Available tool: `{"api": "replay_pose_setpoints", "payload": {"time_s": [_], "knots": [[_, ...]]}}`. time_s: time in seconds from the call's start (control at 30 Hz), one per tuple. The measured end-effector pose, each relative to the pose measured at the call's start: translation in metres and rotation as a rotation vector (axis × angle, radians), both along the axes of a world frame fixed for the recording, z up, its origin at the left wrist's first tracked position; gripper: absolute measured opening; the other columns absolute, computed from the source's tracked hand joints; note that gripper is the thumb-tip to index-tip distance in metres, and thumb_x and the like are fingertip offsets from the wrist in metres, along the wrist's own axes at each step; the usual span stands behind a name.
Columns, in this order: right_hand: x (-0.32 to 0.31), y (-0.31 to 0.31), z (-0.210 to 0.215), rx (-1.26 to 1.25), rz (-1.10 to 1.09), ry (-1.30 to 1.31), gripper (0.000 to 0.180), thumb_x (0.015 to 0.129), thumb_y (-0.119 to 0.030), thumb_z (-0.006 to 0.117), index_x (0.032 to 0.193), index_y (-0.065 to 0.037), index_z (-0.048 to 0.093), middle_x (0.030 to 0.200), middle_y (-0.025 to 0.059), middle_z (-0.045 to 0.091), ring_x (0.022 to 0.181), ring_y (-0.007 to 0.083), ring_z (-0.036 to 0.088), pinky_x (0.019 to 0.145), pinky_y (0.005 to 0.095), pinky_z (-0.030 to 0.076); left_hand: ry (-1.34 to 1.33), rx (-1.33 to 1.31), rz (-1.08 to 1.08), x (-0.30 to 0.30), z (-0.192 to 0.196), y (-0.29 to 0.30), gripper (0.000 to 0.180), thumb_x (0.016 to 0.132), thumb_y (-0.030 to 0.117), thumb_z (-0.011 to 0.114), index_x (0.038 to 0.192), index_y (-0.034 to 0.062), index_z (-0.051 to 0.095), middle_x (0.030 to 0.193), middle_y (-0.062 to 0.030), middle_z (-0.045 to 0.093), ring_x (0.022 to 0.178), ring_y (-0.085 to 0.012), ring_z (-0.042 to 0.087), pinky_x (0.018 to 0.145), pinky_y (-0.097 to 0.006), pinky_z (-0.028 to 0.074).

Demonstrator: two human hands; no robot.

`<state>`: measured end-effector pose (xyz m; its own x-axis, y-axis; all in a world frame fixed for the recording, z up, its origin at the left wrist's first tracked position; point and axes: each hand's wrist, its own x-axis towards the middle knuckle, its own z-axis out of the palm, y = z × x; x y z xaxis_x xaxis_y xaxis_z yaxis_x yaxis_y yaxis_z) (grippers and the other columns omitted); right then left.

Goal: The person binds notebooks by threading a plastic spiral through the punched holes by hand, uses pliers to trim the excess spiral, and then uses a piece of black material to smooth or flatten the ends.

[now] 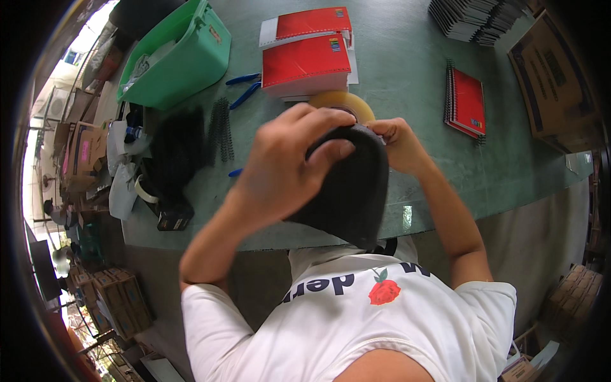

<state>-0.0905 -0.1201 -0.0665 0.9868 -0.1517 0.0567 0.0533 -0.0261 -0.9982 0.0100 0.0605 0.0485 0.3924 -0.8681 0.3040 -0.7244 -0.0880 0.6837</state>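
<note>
A black tape dispenser (351, 184) is held up close in front of me, above the table's near edge. Its roll of yellowish tape (344, 102) shows beyond its upper end. My left hand (280, 159) is closed on the dispenser's upper part, thumb on the near side and fingers over the top. At the dispenser's right upper corner, the fingers of my right hand (396, 141) pinch together at what seems to be the tape's end; the fingertips are partly hidden.
Red notebooks in stacks (307, 62) stand ahead, beside blue-handled pliers (245, 90). Black spiral wires (221, 130) lie left, near a green bin (184, 70). To the right are bound red notebooks (466, 102), a cardboard box (557, 83) and a dark pile of spiral-bound books (474, 18).
</note>
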Motion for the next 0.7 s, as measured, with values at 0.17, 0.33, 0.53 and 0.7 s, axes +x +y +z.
{"api": "replay_pose_setpoints", "payload": {"time_s": [0.17, 0.33, 0.53, 0.7], "knots": [[-0.002, 0.011, 0.0, -0.267, 0.085, -0.184, 0.025, 0.068, 0.0, 0.073, 0.092, -0.005, 0.07, 0.092, 0.0065, 0.07, 0.085, 0.0154, 0.066, 0.081, 0.0288, 0.05, 0.103, 0.622, 0.081, 0.068, -0.034, -0.001, 0.023, 0.076, 0.007, 0.065, 0.098, -0.0012, 0.065, 0.083, -0.015, 0.066, 0.079, -0.0199, 0.063, 0.074, -0.03, 0.049], [-0.006, 0.012, -0.012, -0.296, 0.016, -0.24, 0.027, 0.065, 0.001, 0.073, 0.091, -0.005, 0.07, 0.095, 0.008, 0.069, 0.092, 0.0217, 0.066, 0.09, 0.0329, 0.048, 0.274, 0.48, -0.085, 0.037, -0.021, -0.009, 0.023, 0.077, 0.007, 0.065, 0.098, -0.0008, 0.067, 0.082, -0.0156, 0.067, 0.074, -0.0173, 0.063, 0.071, -0.029, 0.049], [-0.007, 0.012, -0.012, -0.406, 0.003, -0.28, 0.033, 0.061, 0.008, 0.066, 0.091, -0.004, 0.069, 0.096, 0.0079, 0.069, 0.099, 0.0231, 0.064, 0.096, 0.0363, 0.045, 0.201, 0.557, 0.007, 0.054, -0.03, -0.014, 0.019, 0.077, 0.008, 0.064, 0.094, -0.002, 0.066, 0.083, -0.016, 0.067, 0.074, -0.022, 0.063, 0.073, -0.031, 0.048], [-0.004, 0.015, -0.012, -0.509, 0.022, -0.334, 0.034, 0.065, 0.011, 0.064, 0.095, -0.005, 0.069, 0.095, 0.0065, 0.069, 0.098, 0.0201, 0.064, 0.093, 0.0342, 0.048, -0.171, 0.419, 0.134, 0.061, -0.051, 0.0, 0.022, 0.08, 0.008, 0.063, 0.1, -0.0008, 0.063, 0.081, -0.0175, 0.066, 0.071, -0.0302, 0.061, 0.07, -0.033, 0.048]]}}
